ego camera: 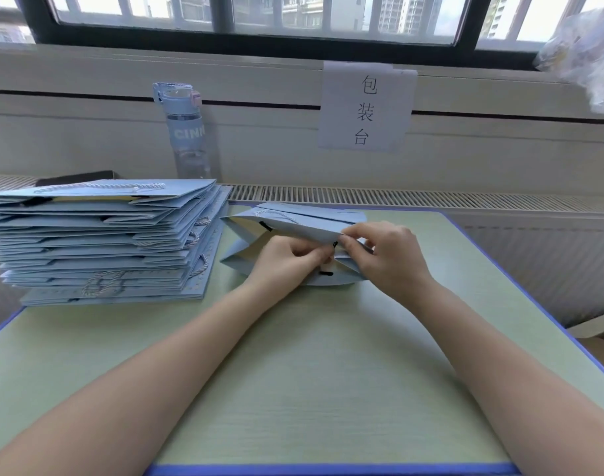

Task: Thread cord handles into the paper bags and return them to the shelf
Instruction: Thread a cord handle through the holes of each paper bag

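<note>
A light blue paper bag [293,219] lies on its side in the middle of the table, its mouth spread open toward me. My left hand [287,261] reaches into the mouth, fingers curled at a black cord end near the upper rim. My right hand [384,254] pinches that upper rim right beside it. Another black cord end [325,273] shows at the lower rim, and a pale twisted handle [276,214] lies on the bag's top face. On the left stands a tall stack of flat blue bags [98,242] with twisted cord handles.
A blue water bottle [187,132] stands behind the stack, against the wall. A paper sign [366,106] hangs from the sill. The green table [311,389] has a blue edge; a radiator grille [396,195] runs along its far side. Crumpled plastic [582,53] sits at the top right.
</note>
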Action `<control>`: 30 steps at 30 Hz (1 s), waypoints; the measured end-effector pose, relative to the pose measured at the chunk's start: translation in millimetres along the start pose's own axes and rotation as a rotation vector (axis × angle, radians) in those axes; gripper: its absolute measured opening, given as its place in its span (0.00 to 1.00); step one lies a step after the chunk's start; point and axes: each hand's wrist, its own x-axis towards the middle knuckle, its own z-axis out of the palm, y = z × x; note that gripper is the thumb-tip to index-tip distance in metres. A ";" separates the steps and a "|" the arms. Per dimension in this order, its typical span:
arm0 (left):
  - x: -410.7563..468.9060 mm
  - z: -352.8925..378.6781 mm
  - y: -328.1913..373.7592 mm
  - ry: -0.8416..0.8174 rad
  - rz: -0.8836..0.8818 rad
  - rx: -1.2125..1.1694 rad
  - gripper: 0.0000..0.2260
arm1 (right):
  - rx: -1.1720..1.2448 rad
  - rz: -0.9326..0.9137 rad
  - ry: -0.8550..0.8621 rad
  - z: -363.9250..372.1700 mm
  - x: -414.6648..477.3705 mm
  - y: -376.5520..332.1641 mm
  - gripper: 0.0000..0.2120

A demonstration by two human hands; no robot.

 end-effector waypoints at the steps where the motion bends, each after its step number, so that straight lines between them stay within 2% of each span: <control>1: 0.2 -0.5 0.1 0.006 -0.013 -0.009 0.08 | -0.005 -0.005 0.001 0.8 -0.3 0.3 0.07; 7: 1.0 -2.4 2.8 0.047 0.008 -0.011 0.05 | -0.011 -0.004 -0.004 3.6 -1.1 -0.5 0.07; 12: 0.1 -3.9 2.2 0.095 0.149 0.144 0.04 | -0.026 0.153 0.002 -5.1 4.0 10.1 0.06; 14: -0.9 -5.3 1.4 0.170 0.262 0.193 0.04 | 0.006 0.187 -0.017 -8.4 4.9 14.1 0.06; 17: 3.1 -8.4 -2.5 0.351 0.542 0.380 0.09 | 0.086 0.192 -0.073 -9.8 5.1 14.8 0.09; 21: 9.1 -13.2 -7.1 0.456 0.684 0.518 0.11 | 0.227 0.218 -0.152 -14.6 5.9 10.2 0.08; 25: 11.4 -13.2 -11.6 0.443 0.726 0.681 0.08 | 0.382 0.282 -0.288 -18.7 5.6 6.9 0.05; 30: 7.1 -14.9 -10.1 0.265 0.686 0.650 0.13 | 0.473 0.407 -0.334 -23.3 8.8 5.6 0.04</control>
